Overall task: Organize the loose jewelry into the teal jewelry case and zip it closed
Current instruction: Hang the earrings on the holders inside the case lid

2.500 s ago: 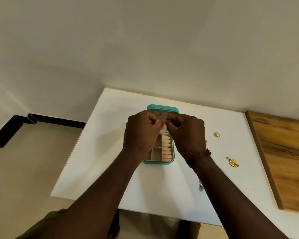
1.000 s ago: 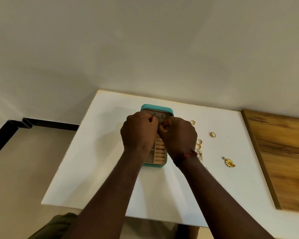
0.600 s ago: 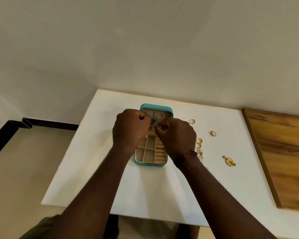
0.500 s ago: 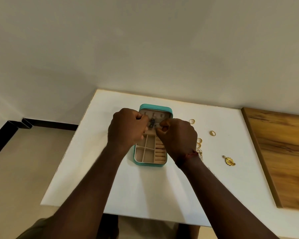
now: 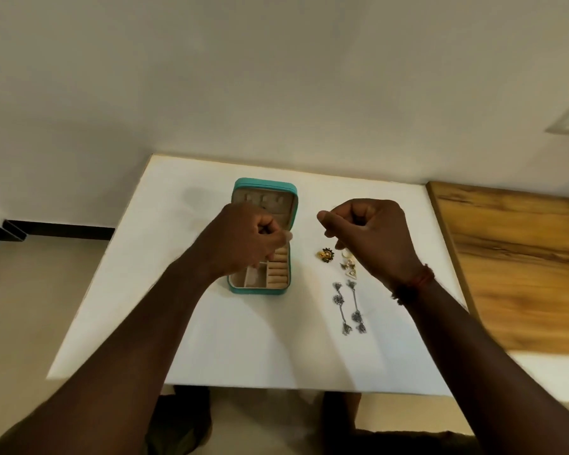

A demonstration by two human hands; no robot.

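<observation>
The teal jewelry case (image 5: 265, 184) lies open on the white table (image 5: 243, 339), lid tilted back, with beige compartments and ring rolls inside. My left hand (image 5: 243, 238) hovers over the case's middle with thumb and fingertips pinched; whether they hold anything is hidden. My right hand (image 5: 372, 238), fingers curled shut, hangs to the right of the case, above the loose jewelry. Below it lie a gold-and-dark flower piece (image 5: 326, 254), small gold pieces (image 5: 349, 267) and two long silver dangling earrings (image 5: 341, 307).
A wooden surface (image 5: 513, 264) adjoins the table's right edge. The wall runs along the table's far edge. The table's left edge drops to the floor, where a black skirting (image 5: 56, 229) runs.
My hands were together at the case lid, working on a small dark piece. They have parted: the right hand moved right over the loose jewelry, the left stayed over the case.
</observation>
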